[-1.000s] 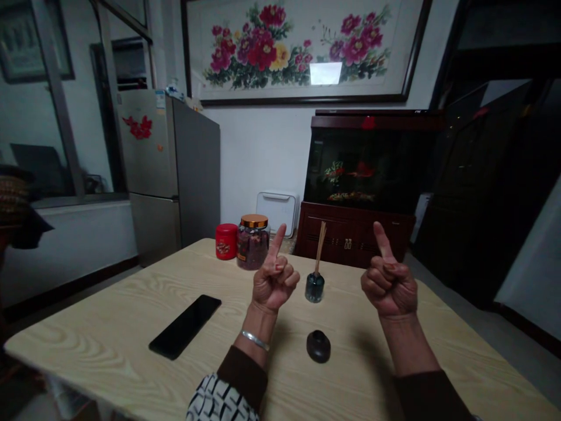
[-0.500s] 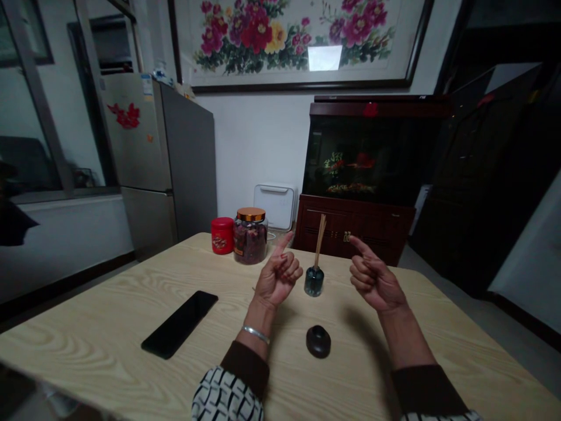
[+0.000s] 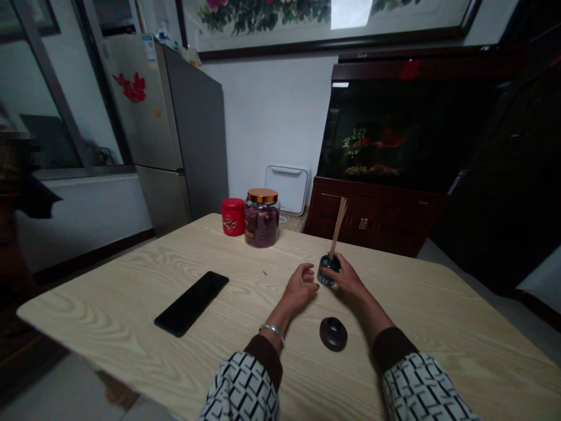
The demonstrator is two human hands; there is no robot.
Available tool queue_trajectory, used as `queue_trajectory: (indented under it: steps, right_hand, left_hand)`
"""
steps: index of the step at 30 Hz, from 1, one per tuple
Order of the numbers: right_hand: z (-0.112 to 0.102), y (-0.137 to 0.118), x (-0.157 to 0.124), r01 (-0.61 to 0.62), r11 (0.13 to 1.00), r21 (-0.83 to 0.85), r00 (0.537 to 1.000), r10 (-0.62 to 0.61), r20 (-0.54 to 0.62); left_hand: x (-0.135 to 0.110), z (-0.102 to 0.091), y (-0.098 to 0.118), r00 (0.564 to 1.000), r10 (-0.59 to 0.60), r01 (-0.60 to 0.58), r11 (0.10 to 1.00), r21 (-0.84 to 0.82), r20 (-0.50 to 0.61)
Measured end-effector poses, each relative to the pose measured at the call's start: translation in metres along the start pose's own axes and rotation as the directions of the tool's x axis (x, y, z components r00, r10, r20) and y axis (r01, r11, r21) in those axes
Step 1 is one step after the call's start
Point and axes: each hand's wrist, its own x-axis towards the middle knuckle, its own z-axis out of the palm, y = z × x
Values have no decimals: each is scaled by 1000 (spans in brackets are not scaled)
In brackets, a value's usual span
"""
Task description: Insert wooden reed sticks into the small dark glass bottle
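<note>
A reed diffuser (image 3: pixel 325 278), a small dark-blue glass bottle with thin sticks standing out of its neck, is on the wooden table (image 3: pixel 280 374). My right hand (image 3: pixel 348 276) is wrapped around the bottle from the right, thumb across its front. Just left of the bottle, my left hand (image 3: pixel 300 287) has loosely bent fingers, spread apart and empty, close to the glass but seemingly not touching it. Nearer to me lies a dark, round, smooth piece (image 3: pixel 333 334) with a hollow in its top.
To the left lies a black phone (image 3: pixel 193 303). Toward the table's far edge stand a red canister (image 3: pixel 232 217) and a clear jar (image 3: pixel 262 225) with a copper-coloured lid. Beyond are a fridge (image 3: pixel 199 123), a white panel-like appliance (image 3: pixel 287 190) and a fish tank (image 3: pixel 394 134).
Both hands, which were pointing with index fingers raised, have come down toward the diffuser. My right hand has taken hold of the bottle. The view has tilted down and shifted left.
</note>
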Motion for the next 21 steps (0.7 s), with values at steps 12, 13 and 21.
queue_trajectory:
  steps: [12, 13, 21]
  right_hand:
    - [1, -59, -50, -8, 954, 298, 997, -16, 77]
    - [3, -66, -48, 6, 946, 325, 998, -25, 55]
    - [-87, -83, -22, 37, 938, 344, 988, 17, -154]
  left_hand:
    - [-18, 6, 14, 935, 130, -185, 972, 142, 331]
    - [-19, 6, 16, 936, 118, -176, 973, 150, 331]
    - [-20, 4, 20, 939, 48, -83, 993, 87, 342]
